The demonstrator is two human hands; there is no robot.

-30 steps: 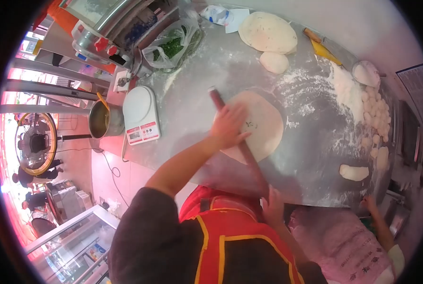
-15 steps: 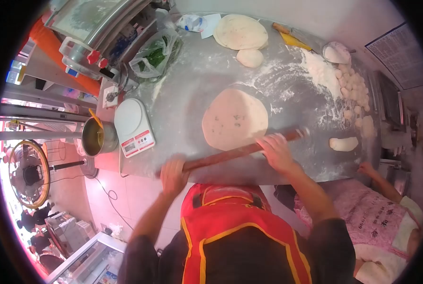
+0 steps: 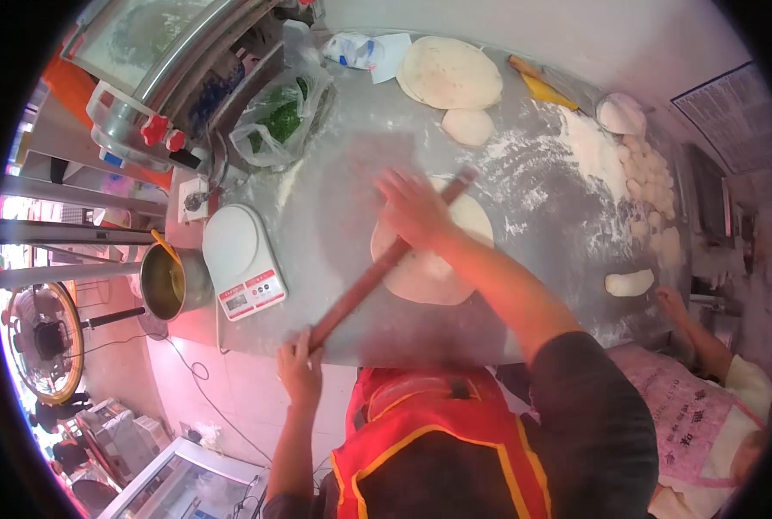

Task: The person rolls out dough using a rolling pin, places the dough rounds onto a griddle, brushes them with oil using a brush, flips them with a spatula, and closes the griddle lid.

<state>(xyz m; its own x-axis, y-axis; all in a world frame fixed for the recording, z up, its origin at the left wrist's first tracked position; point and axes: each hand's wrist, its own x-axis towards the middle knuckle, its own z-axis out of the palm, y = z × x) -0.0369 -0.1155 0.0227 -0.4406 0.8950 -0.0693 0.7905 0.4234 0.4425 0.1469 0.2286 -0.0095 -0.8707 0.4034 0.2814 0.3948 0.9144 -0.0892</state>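
Observation:
A long wooden rolling pin [image 3: 360, 290] runs diagonally over a round, flat sheet of dough [image 3: 438, 277] on the metal worktop. My left hand [image 3: 300, 372] is closed around the pin's near end, at the table's front edge. Across the pin's upper part lies my right hand [image 3: 417, 212], palm down, with its fingers stretched out past the pin over the dough's left edge. That hand and arm hide part of the dough. Dark specks seen on the dough earlier are covered now.
At left are a white scale [image 3: 243, 251], a metal pot [image 3: 175, 278] and a bag of chopped greens [image 3: 280, 123]. Stacked flat dough rounds [image 3: 449, 71] lie at the back. Dough balls [image 3: 647, 173] and flour [image 3: 589, 147] are at right, near a co-worker's hand [image 3: 669, 303].
My right hand has moved forward and left, swinging the rolling pin from nearly level to steeply diagonal across the dough. My left hand has come slightly nearer to me. The view has shifted a little.

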